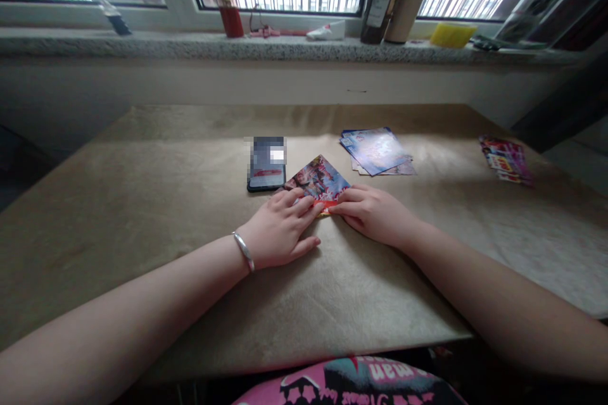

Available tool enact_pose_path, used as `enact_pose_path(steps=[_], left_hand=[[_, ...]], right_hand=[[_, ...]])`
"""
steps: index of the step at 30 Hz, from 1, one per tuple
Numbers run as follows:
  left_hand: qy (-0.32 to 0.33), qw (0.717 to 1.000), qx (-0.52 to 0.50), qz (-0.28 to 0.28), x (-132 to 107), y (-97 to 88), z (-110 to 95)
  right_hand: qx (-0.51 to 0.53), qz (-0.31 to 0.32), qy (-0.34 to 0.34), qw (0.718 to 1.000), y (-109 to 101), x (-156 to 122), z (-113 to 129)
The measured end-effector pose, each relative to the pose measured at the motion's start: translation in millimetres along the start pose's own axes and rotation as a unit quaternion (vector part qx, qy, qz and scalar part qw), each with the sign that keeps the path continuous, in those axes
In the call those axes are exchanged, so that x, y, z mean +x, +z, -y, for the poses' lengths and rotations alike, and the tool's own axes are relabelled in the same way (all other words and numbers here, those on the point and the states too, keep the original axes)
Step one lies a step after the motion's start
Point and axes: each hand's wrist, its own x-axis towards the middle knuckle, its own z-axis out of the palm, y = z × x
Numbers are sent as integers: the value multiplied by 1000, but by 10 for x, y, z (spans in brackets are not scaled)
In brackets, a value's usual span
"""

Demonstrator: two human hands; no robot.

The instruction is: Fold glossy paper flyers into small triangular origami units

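- A colorful printed paper sheet (321,178) is lying on the table (118,215), one corner pointing toward the window; it is serving as landmark below.
- The left hand (287,224), wearing a silver bracelet (244,253) at the wrist, is resting palm-down with fingers spread over the sheet's lower left.
- The right hand (373,212) is pressing bent fingers onto the sheet's lower right edge; whether it is pinching the paper, I cannot tell.
- A smartphone (266,181) is lying just beyond the sheet's left side, crowding it most closely; whether they are touching is unclear.
- A loose stack of printed square papers (376,150) is lying near, beyond the sheet to the right.
- A fanned pile of pink-purple cards (508,161) is lying well apart, far right of the sheet.
- Beyond the sheet, a speckled windowsill (285,47) is holding a red container (231,20), a dark lidded jar (379,9) and a yellow block (451,35).
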Motion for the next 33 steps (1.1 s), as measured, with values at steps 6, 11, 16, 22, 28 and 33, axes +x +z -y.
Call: enact_pose_path(steps=[6,11,16,22,28,33], left_hand=[[31,999,1,23,30,-70,-7],[46,998,-13,42,43,-136,-1],[44,998,-15,40,32,-113,7],[62,998,-23,23,16,-82,20],[79,996,-45,21,10,-113,45],[63,996,-55,26,11,-110,62]], right_hand=[[16,-3,6,1000,8,-1,-24],[7,2,2,1000,-7,-12,-34],[-9,13,-5,1000,-19,-20,-30],[-14,17,-22,1000,-29,-15,-24],[-7,17,-38,999,-29,-9,-33],[-3,9,-50,999,-19,-24,-51]])
